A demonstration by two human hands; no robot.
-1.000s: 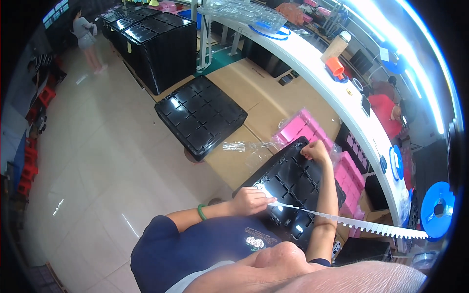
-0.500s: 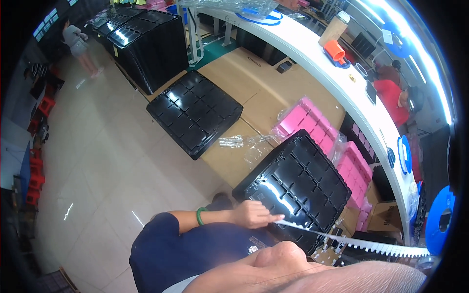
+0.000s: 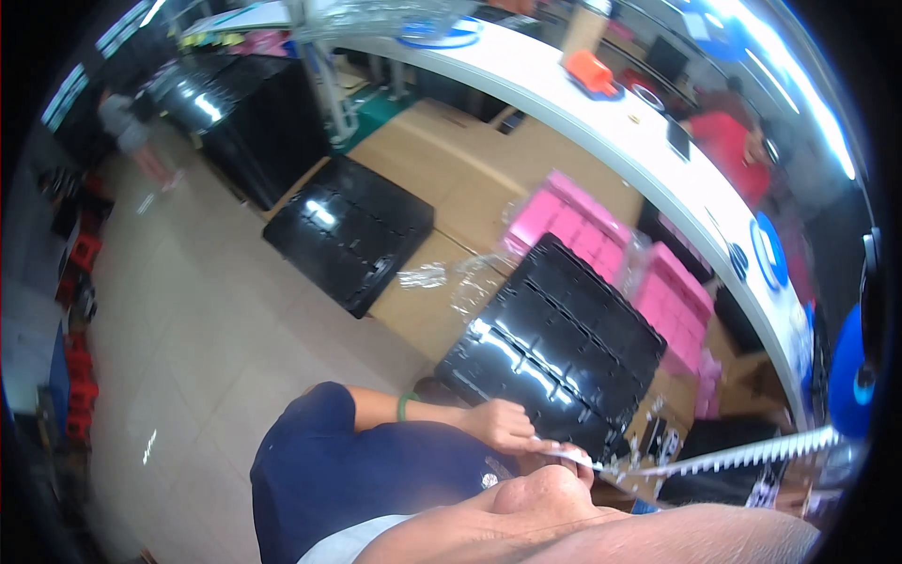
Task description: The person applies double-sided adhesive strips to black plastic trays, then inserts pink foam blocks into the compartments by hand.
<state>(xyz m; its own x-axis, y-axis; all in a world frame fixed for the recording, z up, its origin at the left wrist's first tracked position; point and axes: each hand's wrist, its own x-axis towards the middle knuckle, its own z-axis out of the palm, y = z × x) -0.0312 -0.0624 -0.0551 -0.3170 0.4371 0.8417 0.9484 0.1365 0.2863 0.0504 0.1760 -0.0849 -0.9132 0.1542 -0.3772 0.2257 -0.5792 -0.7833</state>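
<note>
Pinching a white toothed strip (image 3: 714, 459) running rightward, my left hand (image 3: 507, 425) sits closed beside stacked black trays (image 3: 564, 348); right hand unseen.

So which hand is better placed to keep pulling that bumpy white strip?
Probably the left. The left hand already pinches the white strip at its near end, beside the black tray stack. The right hand isn't clearly visible.

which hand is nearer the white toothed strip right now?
Left. The left hand grips the end of the white toothed strip, just in front of the black tray stack. The right hand is not visible in this view.
</note>
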